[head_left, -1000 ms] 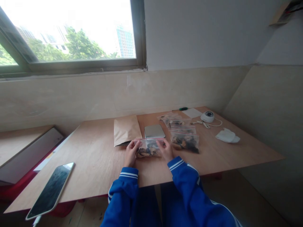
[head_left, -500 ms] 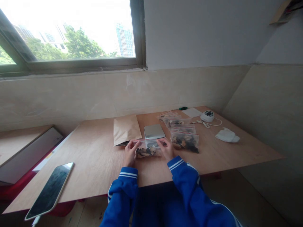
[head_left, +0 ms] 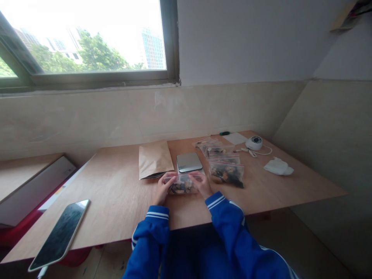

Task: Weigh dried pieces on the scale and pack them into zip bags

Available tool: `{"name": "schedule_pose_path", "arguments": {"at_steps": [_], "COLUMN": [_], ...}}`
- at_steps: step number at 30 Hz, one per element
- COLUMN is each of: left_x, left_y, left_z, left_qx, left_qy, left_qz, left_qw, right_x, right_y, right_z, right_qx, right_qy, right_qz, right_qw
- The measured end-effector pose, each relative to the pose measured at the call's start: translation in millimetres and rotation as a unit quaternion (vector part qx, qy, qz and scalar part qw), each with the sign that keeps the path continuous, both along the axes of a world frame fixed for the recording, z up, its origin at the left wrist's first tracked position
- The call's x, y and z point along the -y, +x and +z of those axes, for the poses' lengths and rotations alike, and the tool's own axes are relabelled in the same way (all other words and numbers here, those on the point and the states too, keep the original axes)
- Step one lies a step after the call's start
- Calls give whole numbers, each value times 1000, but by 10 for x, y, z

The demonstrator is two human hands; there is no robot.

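Note:
Between my hands is a clear zip bag [head_left: 183, 187] with dark and pale dried pieces inside, low over the table's near side. My left hand [head_left: 164, 187] is closed on the bag's upper left corner. At its upper right, my right hand [head_left: 202, 183] grips the same bag with bent fingers. Just behind the bag lies a flat scale with a silver plate [head_left: 189, 162]. A brown paper pouch [head_left: 155, 159] rests to the left of the scale, its dark mouth towards me. Several filled zip bags [head_left: 227, 173] lie in a row at the right.
A phone [head_left: 60, 234] with a cable lies at the table's left front edge. On the right are a white dome camera [head_left: 254, 143] with its cord and a crumpled white tissue [head_left: 278, 166]. A green pen-like item [head_left: 224, 133] and white paper [head_left: 235, 138] lie at the back.
The zip bag's top edge has dropped and tilted slightly towards me. My fingers have curled further over its top edge, and the scale's plate shows more fully.

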State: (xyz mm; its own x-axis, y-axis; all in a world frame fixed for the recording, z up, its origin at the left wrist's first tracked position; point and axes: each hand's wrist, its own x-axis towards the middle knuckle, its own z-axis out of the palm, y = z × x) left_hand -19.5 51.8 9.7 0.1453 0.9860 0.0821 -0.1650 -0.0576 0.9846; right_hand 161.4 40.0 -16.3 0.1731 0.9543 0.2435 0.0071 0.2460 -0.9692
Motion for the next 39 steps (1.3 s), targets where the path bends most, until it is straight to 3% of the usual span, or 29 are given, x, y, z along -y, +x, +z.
{"name": "schedule_pose_path", "arguments": {"at_steps": [5,17,21,27,33,39], "left_x": [12,-26,-21,-23,-5,14], "left_y": [-9,-16,-17,-19,2,5], "left_z": [-1,-24,-14,-39,-30,-34], "left_qx": [-54,-74,-79,-67,-67,-72], "left_qy": [9,30,42,46,64,61], "left_qz": [-21,17,3,2,-3,-12], "left_qw": [998,997,996,997,996,995], "right_x": [-5,-3,52,96,45,7], "right_y": [-16,17,-22,-151,-157,-209], "right_z": [7,53,290,674,919,894], "right_qx": [6,123,306,528,584,618], "right_qy": [8,85,157,143,103,80], "right_qz": [6,-38,-91,22,101,89], "right_qw": [1000,988,935,837,799,777]}}
